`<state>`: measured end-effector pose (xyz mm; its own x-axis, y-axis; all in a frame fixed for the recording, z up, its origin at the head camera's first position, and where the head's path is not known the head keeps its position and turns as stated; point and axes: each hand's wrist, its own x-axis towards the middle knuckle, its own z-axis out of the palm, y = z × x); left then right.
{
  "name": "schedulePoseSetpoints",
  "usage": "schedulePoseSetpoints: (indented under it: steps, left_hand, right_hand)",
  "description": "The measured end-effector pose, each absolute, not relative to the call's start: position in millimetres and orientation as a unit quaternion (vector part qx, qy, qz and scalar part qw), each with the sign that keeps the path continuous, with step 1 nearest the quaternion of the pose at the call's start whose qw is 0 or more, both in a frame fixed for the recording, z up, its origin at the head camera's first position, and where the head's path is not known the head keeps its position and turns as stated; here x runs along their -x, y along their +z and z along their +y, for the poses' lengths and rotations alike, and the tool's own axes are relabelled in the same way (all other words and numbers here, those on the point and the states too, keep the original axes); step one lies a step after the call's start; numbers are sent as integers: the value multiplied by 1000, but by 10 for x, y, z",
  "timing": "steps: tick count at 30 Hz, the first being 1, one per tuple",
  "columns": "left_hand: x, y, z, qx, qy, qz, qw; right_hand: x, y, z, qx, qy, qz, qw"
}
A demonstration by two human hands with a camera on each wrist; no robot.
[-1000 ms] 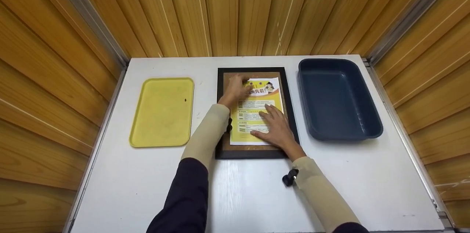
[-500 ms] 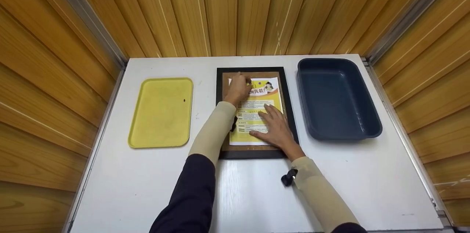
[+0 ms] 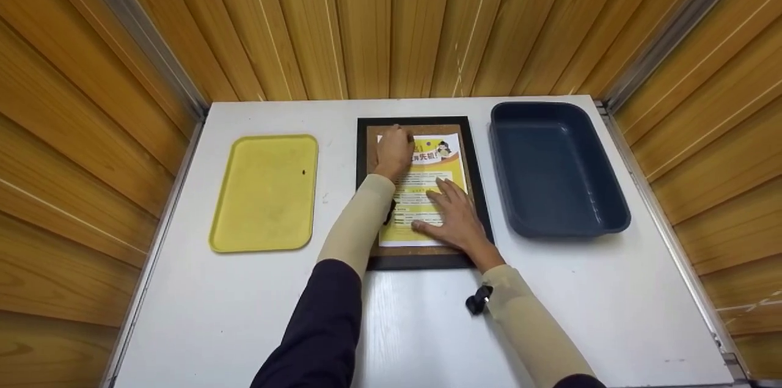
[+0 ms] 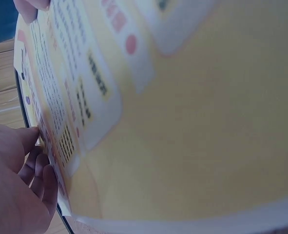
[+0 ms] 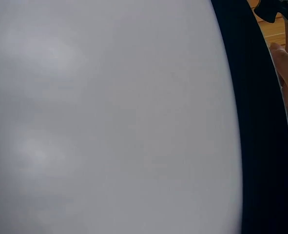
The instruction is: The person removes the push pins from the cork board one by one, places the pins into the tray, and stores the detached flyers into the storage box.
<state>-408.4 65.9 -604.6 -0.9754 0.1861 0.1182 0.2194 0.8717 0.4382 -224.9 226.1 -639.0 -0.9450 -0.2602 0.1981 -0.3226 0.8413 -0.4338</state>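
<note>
While flat on the flyer (image 3: pixel 427 183), right hand (image 3: pixel 455 220) fingers (image 3: pixel 441 197) spread.

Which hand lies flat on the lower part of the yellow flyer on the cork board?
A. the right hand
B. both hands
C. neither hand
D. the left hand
A: the right hand lies spread on the flyer's lower part, while the left hand is at its top left corner.

yellow tray (image 3: pixel 264 194) left, dark blue bin (image 3: pixel 555 169) right, white table (image 3: pixel 427 327)
</note>
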Motion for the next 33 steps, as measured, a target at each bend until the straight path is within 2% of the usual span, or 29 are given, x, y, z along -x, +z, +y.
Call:
schedulePoseSetpoints:
  steps: [12,22,26,33]
  left_hand:
    - [4062,-6049,663,89,-233,-967,56]
    - [4010,-6079,553,66,-337,-938,39]
    - [3999,-6067,488,51,-424,-904,13]
    - [3922,-5945,305,71,-526,-847,9]
  right_hand:
    - [2247,-6369,2259,-152,245,-955,74]
    - [2242,-6397,2250,-156,232,-958,64]
    - [2241,-6384,2263,-159,237,-956,71]
    - [2260,-6355,2263,-156,245,-953,84]
